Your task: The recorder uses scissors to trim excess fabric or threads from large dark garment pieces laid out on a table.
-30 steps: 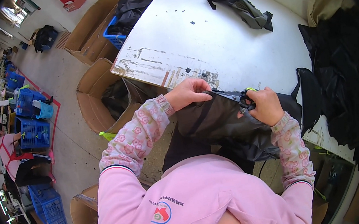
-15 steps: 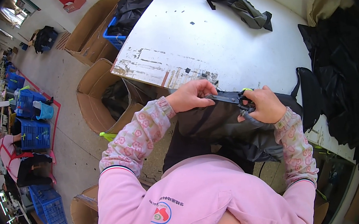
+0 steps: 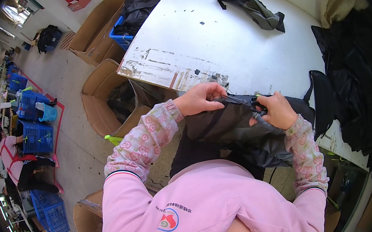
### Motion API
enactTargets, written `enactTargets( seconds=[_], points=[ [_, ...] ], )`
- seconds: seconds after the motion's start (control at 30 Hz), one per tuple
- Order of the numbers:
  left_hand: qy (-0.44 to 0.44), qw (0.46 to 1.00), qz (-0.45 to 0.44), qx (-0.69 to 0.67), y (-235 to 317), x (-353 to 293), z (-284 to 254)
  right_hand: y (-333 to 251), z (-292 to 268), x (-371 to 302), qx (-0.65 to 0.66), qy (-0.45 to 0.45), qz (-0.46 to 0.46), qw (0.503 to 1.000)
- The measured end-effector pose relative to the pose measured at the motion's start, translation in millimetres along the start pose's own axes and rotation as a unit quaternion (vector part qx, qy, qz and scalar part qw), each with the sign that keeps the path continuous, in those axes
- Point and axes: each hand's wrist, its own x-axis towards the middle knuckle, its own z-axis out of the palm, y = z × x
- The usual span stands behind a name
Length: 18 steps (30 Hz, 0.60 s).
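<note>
A dark grey and black fabric piece (image 3: 224,127) hangs over the near edge of the white table, in front of my body. My left hand (image 3: 200,99) pinches its upper edge between thumb and fingers. Scissors (image 3: 240,101) with dark handles are held in my right hand (image 3: 273,111), its fingers in and around the loops. Their blades point left along the fabric's upper edge, with the tips close to my left fingertips. Whether the blades are parted is hard to make out.
On the white table (image 3: 252,53) lie another dark fabric piece (image 3: 256,9) and small black scraps. Black fabric (image 3: 361,87) is heaped at the right. Cardboard boxes (image 3: 94,96) and a blue basket (image 3: 122,40) stand left of the table. A person (image 3: 14,156) sits among blue crates farther left.
My right hand and the scissors have shifted slightly down and right, and the blades slope more. The left hand keeps its pinch on the fabric. The view has moved a little.
</note>
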Motion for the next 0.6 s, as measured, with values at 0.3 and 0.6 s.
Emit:
enactTargets(
  seconds=[0.3,0.6],
  points=[
    [0.033,0.993,0.01,0.116,-3.6,1.8,-4.9,24.7,4.7,-16.0,0.024,0.056,0.033,0.998],
    [0.012,0.995,-0.077,-0.058,0.9,-0.4,-11.4,53.7,27.5,-8.0,0.2,0.077,0.062,0.975]
  ],
)
